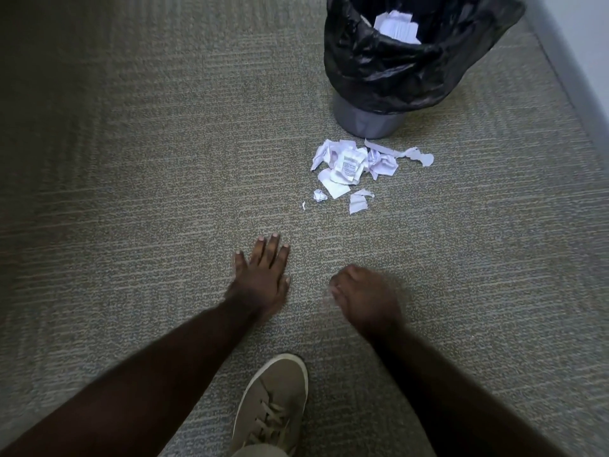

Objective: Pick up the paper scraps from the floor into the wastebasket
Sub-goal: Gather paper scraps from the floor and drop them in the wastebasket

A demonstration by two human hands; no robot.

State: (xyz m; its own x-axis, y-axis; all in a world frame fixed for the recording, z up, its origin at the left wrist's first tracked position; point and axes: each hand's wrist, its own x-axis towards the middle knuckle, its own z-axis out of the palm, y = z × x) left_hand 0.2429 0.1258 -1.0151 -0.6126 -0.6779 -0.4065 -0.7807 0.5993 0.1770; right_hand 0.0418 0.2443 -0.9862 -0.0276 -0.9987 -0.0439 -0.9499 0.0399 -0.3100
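A heap of torn white paper scraps (356,168) lies on the carpet just in front of a grey wastebasket (369,122) lined with a black bag (395,70); white paper (397,26) shows inside it. A small crumpled scrap (319,195) and a flat piece (358,202) sit at the heap's near edge. My left hand (262,272) rests flat on the carpet, fingers spread, well short of the scraps. My right hand (359,295) is curled and blurred beside it, with a faint pale smudge at its fingertips that I cannot identify.
Grey-green patterned carpet (131,159) covers the floor. A pale wall with a grey baseboard (573,77) runs along the right side behind the wastebasket. My tan laced shoe (273,407) stands at the bottom centre between my forearms.
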